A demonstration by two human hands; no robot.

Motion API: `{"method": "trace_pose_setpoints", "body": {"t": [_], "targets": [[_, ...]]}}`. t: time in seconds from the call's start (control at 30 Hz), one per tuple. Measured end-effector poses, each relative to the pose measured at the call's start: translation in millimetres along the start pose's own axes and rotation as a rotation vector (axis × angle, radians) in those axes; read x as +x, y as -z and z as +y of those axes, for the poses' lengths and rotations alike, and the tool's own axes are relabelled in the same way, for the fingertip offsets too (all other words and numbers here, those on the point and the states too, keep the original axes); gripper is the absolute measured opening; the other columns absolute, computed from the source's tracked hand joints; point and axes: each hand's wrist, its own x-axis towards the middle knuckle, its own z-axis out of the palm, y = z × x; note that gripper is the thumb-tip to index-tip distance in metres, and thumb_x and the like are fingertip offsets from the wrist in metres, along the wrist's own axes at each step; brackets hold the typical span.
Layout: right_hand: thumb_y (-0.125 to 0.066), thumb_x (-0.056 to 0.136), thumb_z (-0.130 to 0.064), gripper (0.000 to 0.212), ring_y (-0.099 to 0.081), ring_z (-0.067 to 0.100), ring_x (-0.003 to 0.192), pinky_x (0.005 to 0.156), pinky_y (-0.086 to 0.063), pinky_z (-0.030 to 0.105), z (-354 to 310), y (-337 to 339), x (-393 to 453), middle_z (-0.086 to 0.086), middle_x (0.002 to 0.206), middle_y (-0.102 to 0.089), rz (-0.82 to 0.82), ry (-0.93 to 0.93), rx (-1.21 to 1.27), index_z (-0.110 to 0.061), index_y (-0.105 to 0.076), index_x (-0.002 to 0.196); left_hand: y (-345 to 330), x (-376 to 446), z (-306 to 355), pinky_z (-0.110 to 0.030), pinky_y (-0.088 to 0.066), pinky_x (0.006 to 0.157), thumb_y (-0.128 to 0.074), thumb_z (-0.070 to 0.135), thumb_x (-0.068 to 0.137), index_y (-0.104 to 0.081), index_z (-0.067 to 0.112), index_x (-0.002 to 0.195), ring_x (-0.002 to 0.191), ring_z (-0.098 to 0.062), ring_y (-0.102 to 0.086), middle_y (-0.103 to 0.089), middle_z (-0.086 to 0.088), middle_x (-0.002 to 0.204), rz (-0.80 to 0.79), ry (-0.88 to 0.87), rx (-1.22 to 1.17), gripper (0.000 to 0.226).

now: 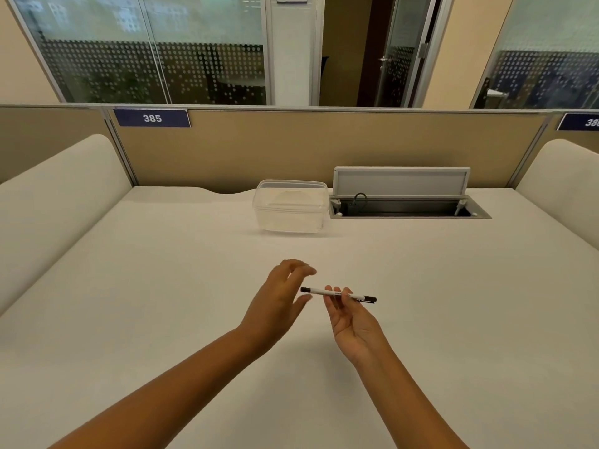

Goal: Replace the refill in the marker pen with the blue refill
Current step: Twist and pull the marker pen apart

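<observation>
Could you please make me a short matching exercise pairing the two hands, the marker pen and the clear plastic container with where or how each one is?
Things:
1. left hand
2. right hand
3. marker pen
4. plastic container

States:
A. held level above the desk
B. standing by the back partition
C. open, fingers spread beside the pen's end
D. gripping the pen's barrel

Pairs: 1-C, 2-D, 3-A, 4-B

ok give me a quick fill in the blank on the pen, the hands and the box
1. The pen is held in the fingers of the ____ hand.
2. The left hand is open, with its fingers ____ the pen.
3. The clear box stands on the desk with ____ inside.
4. The tag on the partition reads ____.

Missing words: right; not touching; nothing; 385
</observation>
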Motion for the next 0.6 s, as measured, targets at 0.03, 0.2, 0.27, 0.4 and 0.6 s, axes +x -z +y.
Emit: {"method": "trace_pose_setpoints", "body": {"t": [0.03,0.2,0.27,0.4,0.6], "targets": [[-0.053,0.088,0.001,0.006,-0.072,0.027,0.068,0.063,-0.06,0.036,-1,1,1,0.016,0.068,-0.072,0.002,0.004,0.008,0.002,-0.059,0.087,0,-1,1,-0.017,-0.04,0.082,-0.064,0.013,0.082,-0.057,0.012,0.11,0.101,-0.019,-0.057,-0.059,-0.009,0.113,0.029,0.022,-0.013,0.03],[-0.051,0.089,0.003,0.009,-0.072,0.026,0.064,0.06,-0.06,0.036,-2,1,2,0.015,0.064,-0.071,0.004,0.029,0.021,0.001,-0.058,0.082,0,2,2,-0.014,-0.038,0.056,-0.056,0.02,0.088,-0.062,0.009,0.087,0.068,-0.016,-0.053,-0.06,-0.004,0.078,0.01,0.125,-0.059,0.012],[-0.052,0.088,0.002,0.009,-0.072,0.026,0.065,0.061,-0.06,0.037,-2,0,2,0.015,0.065,-0.071,0.002,0.027,0.014,0.0,-0.058,0.082,0,5,0,-0.019,-0.039,0.056,-0.049,0.03,0.09,-0.059,0.012,0.082,0.065,-0.015,-0.052,-0.058,0.0,0.072,0.011,0.229,-0.059,0.022],[-0.051,0.089,0.002,0.01,-0.072,0.025,0.064,0.058,-0.06,0.036,-1,-1,2,0.016,0.067,-0.07,0.007,0.017,0.029,0.0,-0.057,0.082,-2,6,-3,-0.011,-0.04,0.063,-0.058,0.034,0.084,-0.052,0.017,0.107,0.078,-0.008,-0.053,-0.052,0.009,0.092,-0.031,0.199,-0.117,0.029],[-0.051,0.089,0.001,0.009,-0.072,0.025,0.063,0.06,-0.06,0.036,-2,-1,1,0.015,0.063,-0.07,0.004,0.019,0.025,0.0,-0.057,0.082,-4,2,-8,-0.016,-0.042,0.062,-0.058,0.022,0.086,-0.058,0.012,0.089,0.071,-0.012,-0.052,-0.056,0.0,0.084,-0.049,0.148,-0.063,0.011]]}}
